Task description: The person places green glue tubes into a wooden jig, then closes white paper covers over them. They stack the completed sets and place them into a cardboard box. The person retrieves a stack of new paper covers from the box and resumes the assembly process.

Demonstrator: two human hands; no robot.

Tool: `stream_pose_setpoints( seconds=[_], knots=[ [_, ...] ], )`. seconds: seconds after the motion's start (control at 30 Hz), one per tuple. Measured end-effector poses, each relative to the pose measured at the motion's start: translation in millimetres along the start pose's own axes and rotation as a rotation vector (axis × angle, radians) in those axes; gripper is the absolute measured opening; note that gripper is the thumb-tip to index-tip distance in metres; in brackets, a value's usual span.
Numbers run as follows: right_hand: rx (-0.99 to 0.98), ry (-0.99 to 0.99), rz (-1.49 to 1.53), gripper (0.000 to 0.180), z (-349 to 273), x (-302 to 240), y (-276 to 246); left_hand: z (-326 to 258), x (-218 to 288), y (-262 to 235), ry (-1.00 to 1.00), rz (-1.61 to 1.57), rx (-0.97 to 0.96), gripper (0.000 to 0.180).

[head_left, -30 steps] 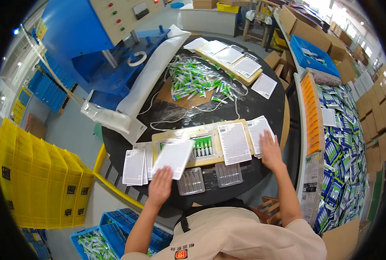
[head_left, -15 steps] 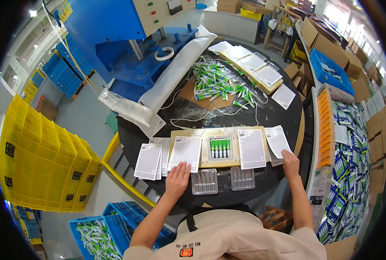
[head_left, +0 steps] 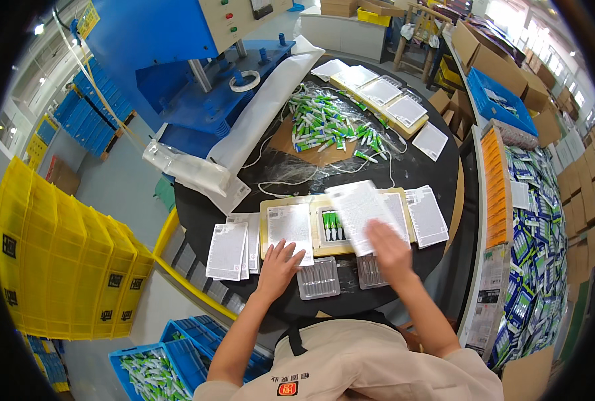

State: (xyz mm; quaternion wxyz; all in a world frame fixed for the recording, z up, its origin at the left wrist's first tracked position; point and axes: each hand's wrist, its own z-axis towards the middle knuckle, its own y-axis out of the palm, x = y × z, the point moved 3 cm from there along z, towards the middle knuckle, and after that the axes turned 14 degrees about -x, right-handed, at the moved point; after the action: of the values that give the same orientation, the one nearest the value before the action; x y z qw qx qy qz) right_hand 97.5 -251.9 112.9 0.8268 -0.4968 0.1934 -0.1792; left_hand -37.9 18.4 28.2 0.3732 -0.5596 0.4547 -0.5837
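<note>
I see my left hand (head_left: 279,259) lying flat and open, fingers spread, on a white card (head_left: 289,225) that covers the left end of the tan tray (head_left: 324,250) near the table's near edge. My right hand (head_left: 388,246) is over the tray's right end and grips another card (head_left: 361,212), blurred and tilted, lifted off the tray; its near edge is in my fingers, the rest sticks out toward the table's middle. Between the two cards, in the tray's centre, sit a few green tubes (head_left: 333,225), just beside both hands.

Two clear blister trays (head_left: 319,279) lie at the near edge, just beside my wrists. A stack of cards (head_left: 233,246) rests at the left edge, left of my left hand; a single card (head_left: 426,216) lies just right of the tray. A heap of green tubes (head_left: 327,123) on brown board sits well away at the far side, with more loaded trays (head_left: 381,93) behind it. Yellow crates (head_left: 57,260) stand on the floor to the left.
</note>
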Motion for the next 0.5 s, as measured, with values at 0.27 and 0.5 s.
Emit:
stream_pose_setpoints(
  seconds=[0.27,0.5],
  knots=[
    [-0.270,0.049,-0.164,0.041,-8.9,-44.0,104.3,6.4,-4.6,-5.8,-0.010,0.063,-0.081,0.056],
    [-0.508,0.142,-0.136,0.055,5.6,-51.2,96.0,-16.8,18.6,-19.9,-0.102,-0.191,0.195,0.047]
  ],
)
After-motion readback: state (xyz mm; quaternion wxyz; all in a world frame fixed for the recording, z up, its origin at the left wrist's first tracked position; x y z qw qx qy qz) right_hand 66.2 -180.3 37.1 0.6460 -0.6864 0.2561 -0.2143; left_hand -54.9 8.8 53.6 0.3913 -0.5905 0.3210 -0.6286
